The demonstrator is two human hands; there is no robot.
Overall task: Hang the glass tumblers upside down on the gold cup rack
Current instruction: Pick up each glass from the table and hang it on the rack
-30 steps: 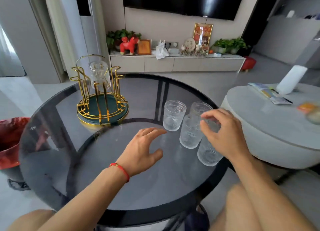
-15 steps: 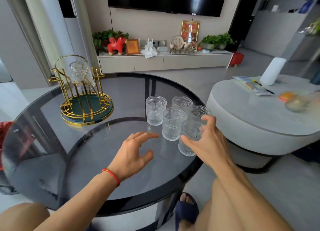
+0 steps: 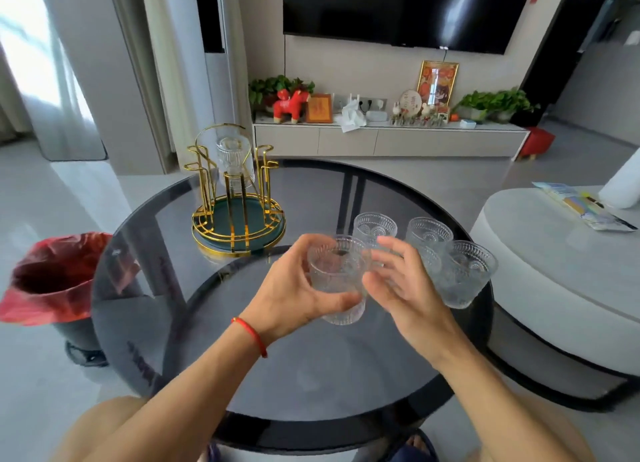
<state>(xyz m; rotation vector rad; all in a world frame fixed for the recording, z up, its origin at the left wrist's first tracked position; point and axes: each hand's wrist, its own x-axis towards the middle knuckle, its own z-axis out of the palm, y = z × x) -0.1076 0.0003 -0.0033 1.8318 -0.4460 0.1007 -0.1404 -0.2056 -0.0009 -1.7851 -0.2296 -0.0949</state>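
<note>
1. Half a second ago my left hand hovered empty over the round dark smoked-glass table; now it is wrapped around one clear embossed glass tumbler, thumb low on the near side, fingers round the far wall. The tumbler is upright and looks lifted off the tabletop, in front of the others.
2. My right hand, which was reaching into the cluster, has swung in beside the held glass. Its fingers are spread and loose; they look to be touching the glass's right side, but I cannot tell whether they grip it.
3. Three more clear embossed tumblers stand mouth-up on the table's right side.
4. The gold wire cup rack on its round green base sits well apart at the far left, with one clear glass already upside down on it.
5. My reading: the pick is done. Next this glass needs turning over and carrying left to a free prong.
</note>
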